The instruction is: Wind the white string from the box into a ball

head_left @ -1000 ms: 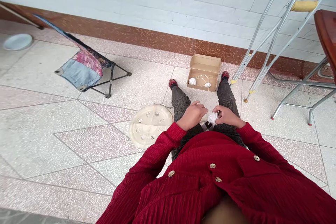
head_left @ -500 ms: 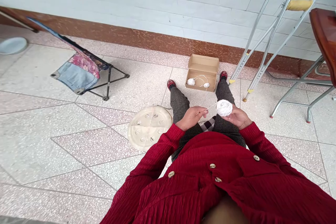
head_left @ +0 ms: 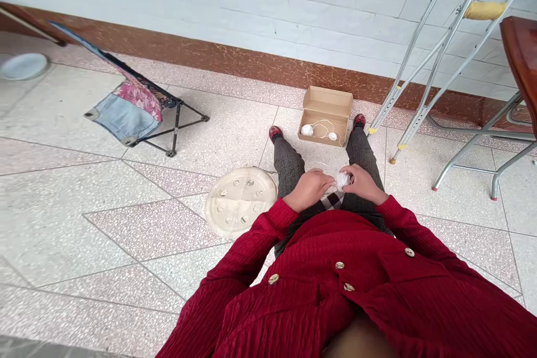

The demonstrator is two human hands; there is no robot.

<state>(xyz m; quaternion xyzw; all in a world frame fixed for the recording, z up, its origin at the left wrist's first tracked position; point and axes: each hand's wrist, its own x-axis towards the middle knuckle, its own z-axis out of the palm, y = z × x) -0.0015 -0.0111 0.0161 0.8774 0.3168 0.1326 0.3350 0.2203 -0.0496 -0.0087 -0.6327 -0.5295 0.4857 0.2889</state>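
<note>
I sit with my legs stretched over a tiled floor. My right hand (head_left: 363, 182) is curled around a small white yarn ball (head_left: 343, 180) above my knees. Close on its left, my left hand (head_left: 309, 187) has its fingers pinched together, apparently on the yarn strand, which is too thin to make out here. Both hands nearly touch. Between my feet stands an open cardboard box (head_left: 325, 105) with two small white yarn balls (head_left: 308, 130) joined by a thread.
A round cream lid (head_left: 239, 201) lies on the floor left of my legs. A folding fabric stool (head_left: 134, 106) stands further left, a white dish (head_left: 23, 66) beyond it. Crutches (head_left: 436, 50) lean on the wall at right, beside a metal-legged chair (head_left: 518, 56).
Half a second ago my right hand held the ball up with my left hand drawing the strand sideways; now both hands have come together again, lower, with the ball mostly covered.
</note>
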